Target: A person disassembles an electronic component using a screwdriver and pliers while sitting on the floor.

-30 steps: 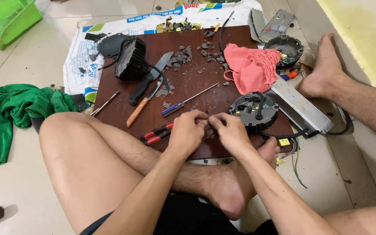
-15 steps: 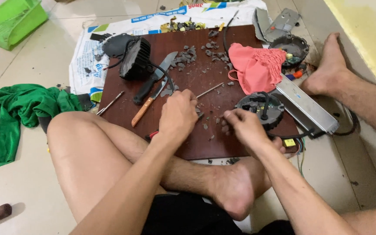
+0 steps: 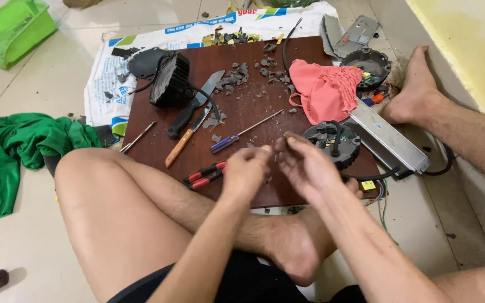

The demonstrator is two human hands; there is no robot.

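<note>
Both hands have lifted off the brown board (image 3: 242, 106) and met above it, left hand (image 3: 246, 173) and right hand (image 3: 304, 165) together pinching a tiny piece, too small to identify, beside the round black housing (image 3: 332, 143).

The floor (image 3: 23, 84) was laid with pale, glossy cream tiles, their grout lines faint, and soft even light lay over them without hard shadows. Along the right edge of the frame ran a wall (image 3: 467, 39), painted yellow in the upper right corner, with a grey, worn strip at its base. A dark brown wooden board (image 3: 242, 106) lay flat on the floor in the middle of the frame, over a sheet of printed plastic (image 3: 105, 84).
</note>
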